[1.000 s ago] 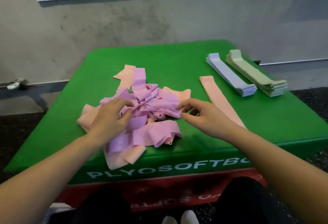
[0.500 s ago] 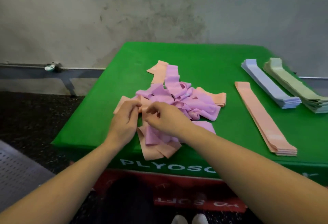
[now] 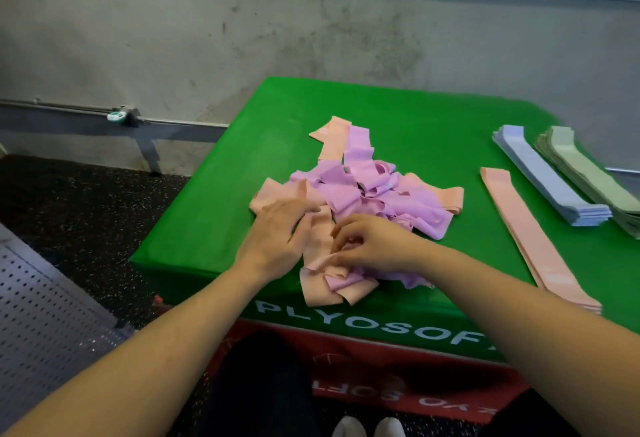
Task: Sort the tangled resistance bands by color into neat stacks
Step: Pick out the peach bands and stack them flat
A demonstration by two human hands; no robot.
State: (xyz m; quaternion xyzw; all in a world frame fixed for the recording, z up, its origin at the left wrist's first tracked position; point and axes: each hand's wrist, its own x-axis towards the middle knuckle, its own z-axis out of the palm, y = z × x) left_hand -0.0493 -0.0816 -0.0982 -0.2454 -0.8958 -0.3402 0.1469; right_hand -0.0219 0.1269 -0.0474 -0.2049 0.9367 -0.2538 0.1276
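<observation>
The green surface [image 3: 433, 117] carries everything, its near edge running just under both forearms and its left edge close to the work. On it the tangle [image 3: 367, 194] of purple and peach bands sprawls left of centre; its near end spills to the front edge. Well to the right lie three finished stacks with their long axes running near-to-far, slightly slanted: peach stack [image 3: 530, 235], blue stack [image 3: 547, 176], green stack [image 3: 588, 173], the last almost at the right edge. Open green lies between tangle and peach stack, and more beyond the tangle toward the wall. The peach band [image 3: 320, 232] now being worked runs roughly near-to-far through the tangle's near-left corner, directly between the hands. The left hand [image 3: 277, 232] rests flat on it, fingers fairly straight and spread, pressing it down. The right hand [image 3: 367, 242] is curled, fingertips pinching a fold of that band just beside the left hand. The right hand is nearer the peach stack, so the carry would likely go rightward across the open strip.
</observation>
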